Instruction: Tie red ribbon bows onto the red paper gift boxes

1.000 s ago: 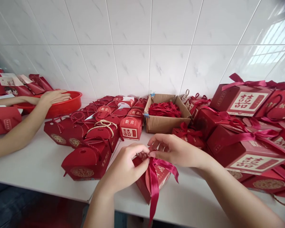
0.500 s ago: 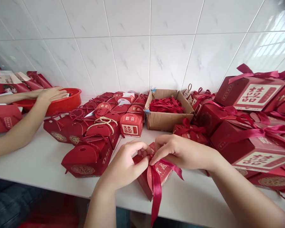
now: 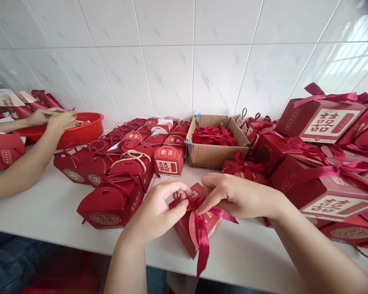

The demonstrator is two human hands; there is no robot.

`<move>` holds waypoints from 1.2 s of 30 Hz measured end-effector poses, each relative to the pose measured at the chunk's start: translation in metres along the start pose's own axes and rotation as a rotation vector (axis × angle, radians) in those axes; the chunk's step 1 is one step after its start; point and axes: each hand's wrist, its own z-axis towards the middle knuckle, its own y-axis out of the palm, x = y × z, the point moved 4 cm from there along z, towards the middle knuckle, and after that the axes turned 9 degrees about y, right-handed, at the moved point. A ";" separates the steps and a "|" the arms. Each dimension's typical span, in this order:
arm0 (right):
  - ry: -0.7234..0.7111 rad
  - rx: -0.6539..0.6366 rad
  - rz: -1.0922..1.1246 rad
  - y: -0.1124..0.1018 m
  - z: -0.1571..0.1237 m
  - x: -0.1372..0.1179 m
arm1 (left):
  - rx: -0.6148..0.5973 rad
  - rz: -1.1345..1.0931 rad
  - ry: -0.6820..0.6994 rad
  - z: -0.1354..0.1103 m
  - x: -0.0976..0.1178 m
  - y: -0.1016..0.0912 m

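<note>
A small red gift box with gold lettering sits on the table in front of me, turned cornerwise. A dark pink satin ribbon crosses its top; one tail hangs over the table's front edge and another sticks out to the right. On the box's left side, my left hand pinches part of the ribbon between thumb and fingers. From the right, my right hand is closed on the ribbon, its index fingertip at the crossing on the lid. The ribbon between the fingers is partly hidden.
Behind stands an open cardboard box of red ribbons. Red boxes with cord handles crowd the left. Ribboned boxes are stacked at right. Another person's hands hold something small over a red basin.
My left hand has drawn slightly left, pulling ribbon away from the crossing. The hanging tail has risen a little. The other person's hands have come together above the basin.
</note>
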 end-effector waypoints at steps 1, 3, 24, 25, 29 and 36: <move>0.003 -0.004 0.004 0.000 0.000 0.000 | -0.010 0.004 0.007 0.000 0.000 0.000; 0.013 -0.005 0.006 0.001 0.000 0.001 | -0.032 0.020 0.027 0.000 0.001 0.001; -0.043 0.047 0.086 -0.001 0.002 -0.002 | -0.117 -0.050 0.043 0.007 0.003 0.010; -0.053 0.054 0.091 -0.001 0.002 -0.002 | -0.120 -0.067 0.040 0.007 0.004 0.011; -0.055 0.053 0.091 0.000 0.002 -0.001 | -0.123 -0.084 0.025 0.008 0.004 0.011; -0.046 0.015 0.057 0.003 0.002 0.000 | -0.087 -0.032 0.023 0.007 -0.003 0.010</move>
